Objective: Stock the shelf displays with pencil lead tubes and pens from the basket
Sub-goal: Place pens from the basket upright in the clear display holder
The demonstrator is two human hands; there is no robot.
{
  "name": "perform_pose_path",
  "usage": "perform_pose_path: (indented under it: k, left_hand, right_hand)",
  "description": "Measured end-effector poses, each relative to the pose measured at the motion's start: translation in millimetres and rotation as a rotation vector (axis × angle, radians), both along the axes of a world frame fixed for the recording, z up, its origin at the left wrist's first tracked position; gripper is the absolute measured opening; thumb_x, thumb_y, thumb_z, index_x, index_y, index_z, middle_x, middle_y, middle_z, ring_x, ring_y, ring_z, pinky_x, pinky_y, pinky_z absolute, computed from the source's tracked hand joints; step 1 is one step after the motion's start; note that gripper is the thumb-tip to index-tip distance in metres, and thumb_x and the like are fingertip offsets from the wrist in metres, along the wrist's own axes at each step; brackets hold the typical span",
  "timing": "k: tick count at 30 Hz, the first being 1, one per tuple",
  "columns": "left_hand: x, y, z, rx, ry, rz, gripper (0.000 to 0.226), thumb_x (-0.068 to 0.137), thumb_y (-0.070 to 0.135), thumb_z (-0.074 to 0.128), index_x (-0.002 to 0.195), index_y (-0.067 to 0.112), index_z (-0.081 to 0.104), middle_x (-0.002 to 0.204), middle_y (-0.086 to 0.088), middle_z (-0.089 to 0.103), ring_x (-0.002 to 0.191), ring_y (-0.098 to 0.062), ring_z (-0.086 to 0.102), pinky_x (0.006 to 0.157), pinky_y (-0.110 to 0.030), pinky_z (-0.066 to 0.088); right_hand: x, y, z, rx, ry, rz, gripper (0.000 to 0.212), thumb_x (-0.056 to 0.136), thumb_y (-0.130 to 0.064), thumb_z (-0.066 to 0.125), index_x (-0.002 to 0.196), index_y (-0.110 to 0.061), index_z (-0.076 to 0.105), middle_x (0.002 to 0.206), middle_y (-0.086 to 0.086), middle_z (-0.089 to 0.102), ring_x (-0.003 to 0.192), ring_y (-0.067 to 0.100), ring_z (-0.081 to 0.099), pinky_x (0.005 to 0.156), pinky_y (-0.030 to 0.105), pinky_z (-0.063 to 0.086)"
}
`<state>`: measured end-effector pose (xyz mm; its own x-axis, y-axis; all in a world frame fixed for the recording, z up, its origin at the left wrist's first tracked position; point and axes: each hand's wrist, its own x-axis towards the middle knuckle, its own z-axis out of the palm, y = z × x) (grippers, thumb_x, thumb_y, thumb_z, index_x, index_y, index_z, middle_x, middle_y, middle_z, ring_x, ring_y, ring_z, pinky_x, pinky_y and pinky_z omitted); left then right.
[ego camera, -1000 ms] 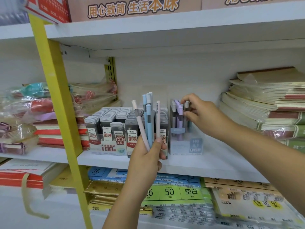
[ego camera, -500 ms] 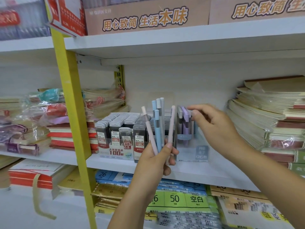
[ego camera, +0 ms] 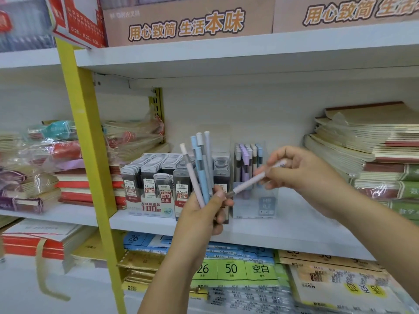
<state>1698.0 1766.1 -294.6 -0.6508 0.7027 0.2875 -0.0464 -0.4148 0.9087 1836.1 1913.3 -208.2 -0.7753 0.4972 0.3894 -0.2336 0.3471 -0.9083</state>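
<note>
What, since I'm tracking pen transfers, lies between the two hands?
One pale pink pen, seen in the head view: the right hand pinches its upper end, and its dark tip points at the left hand, which grips other pens.

Stationery shop: stocked shelves, pen display

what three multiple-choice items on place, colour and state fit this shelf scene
1. Where does the clear pen box stand relative to the lead tube display?
A) left of it
B) right of it
C) on top of it

2. What colour is the pen in the right hand?
A) pale pink
B) green
C) black

3. What is the left hand doing?
A) hanging empty
B) gripping a bunch of pens
C) pressing the shelf

Key:
1 B, the box stands to the display's right.
2 A, its barrel is pale pink.
3 B, its fingers curl round several upright pens.
</note>
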Motion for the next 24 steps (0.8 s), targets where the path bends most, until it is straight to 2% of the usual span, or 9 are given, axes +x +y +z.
perform_pose_path:
  k: [2,4,9,12,14,16,18,21,24]
  left_hand:
    - [-3,-3,1,-0.012,0.046,0.055,0.007,0.099,0.019,0.059,0.104,0.015,0.062,0.078,-0.004,0.072,0.050,-0.005,0.046,0.044,-0.016,0.036]
    - [-4,-5,1,-0.053,0.118,0.114,0.005,0.099,0.021,0.060,0.102,0.018,0.064,0.075,-0.001,0.072,0.049,-0.003,0.046,0.044,-0.016,0.038]
    - [1,-8,3,-0.106,0.216,0.127,0.006,0.099,0.022,0.061,0.101,0.023,0.066,0.074,-0.001,0.073,0.045,-0.003,0.041,0.044,-0.017,0.036]
    - [6,-9,4,-0.104,0.204,0.079,0.008,0.100,0.022,0.060,0.103,0.023,0.067,0.074,0.000,0.072,0.048,-0.005,0.042,0.044,-0.017,0.036]
    - [9,-8,4,-0.092,0.175,0.065,0.011,0.100,0.024,0.058,0.104,0.022,0.068,0.076,0.000,0.073,0.050,-0.006,0.046,0.044,-0.017,0.038]
    - [9,-8,4,-0.083,0.141,0.070,0.013,0.101,0.025,0.057,0.105,0.020,0.068,0.082,-0.001,0.075,0.050,-0.006,0.049,0.044,-0.018,0.037]
    - [8,-8,4,-0.085,0.113,0.080,0.013,0.101,0.026,0.057,0.106,0.019,0.066,0.084,-0.002,0.076,0.049,-0.006,0.049,0.043,-0.018,0.037]
    - [6,-7,3,-0.098,0.091,0.079,0.013,0.101,0.026,0.056,0.108,0.017,0.064,0.084,-0.004,0.076,0.049,-0.007,0.050,0.042,-0.019,0.037]
    - [4,-5,2,-0.104,0.082,0.074,0.014,0.101,0.025,0.057,0.110,0.016,0.064,0.084,-0.005,0.076,0.049,-0.007,0.050,0.042,-0.019,0.038]
  right_hand:
    - [9,3,-7,0.035,-0.134,0.040,0.014,0.082,0.007,0.064,0.092,-0.003,0.063,0.090,0.014,0.075,0.077,0.026,0.072,0.068,0.025,0.060]
    - [13,2,-13,0.118,-0.250,0.044,0.018,0.081,0.004,0.069,0.092,-0.009,0.072,0.086,0.010,0.075,0.076,0.022,0.072,0.067,0.023,0.058]
    - [9,-11,-12,0.503,-0.379,-0.079,0.014,0.080,-0.028,0.076,0.091,-0.036,0.074,0.079,-0.015,0.073,0.072,0.004,0.068,0.069,0.015,0.053]
    - [4,-21,-17,0.624,-0.440,-0.037,0.020,0.084,-0.024,0.074,0.092,-0.042,0.070,0.080,-0.016,0.071,0.073,0.001,0.065,0.071,0.021,0.053]
    - [5,-24,-22,0.611,-0.449,0.028,0.033,0.088,-0.016,0.068,0.106,-0.043,0.064,0.082,-0.007,0.069,0.074,0.005,0.066,0.071,0.024,0.057]
    - [10,-20,-17,0.506,-0.361,0.053,0.051,0.090,-0.008,0.063,0.128,-0.042,0.051,0.087,-0.002,0.067,0.078,0.011,0.069,0.076,0.028,0.059]
    - [14,-12,-3,0.362,-0.163,0.014,0.065,0.090,-0.005,0.059,0.136,-0.047,0.040,0.086,-0.001,0.069,0.084,0.014,0.071,0.079,0.031,0.060]
    - [9,1,23,0.195,0.173,-0.075,0.060,0.094,0.001,0.052,0.128,-0.048,0.047,0.087,0.004,0.071,0.091,0.017,0.072,0.081,0.028,0.058]
    - [-7,13,31,0.317,0.199,-0.246,0.047,0.098,-0.005,0.051,0.120,-0.046,0.049,0.092,-0.001,0.073,0.095,0.009,0.068,0.091,0.033,0.053]
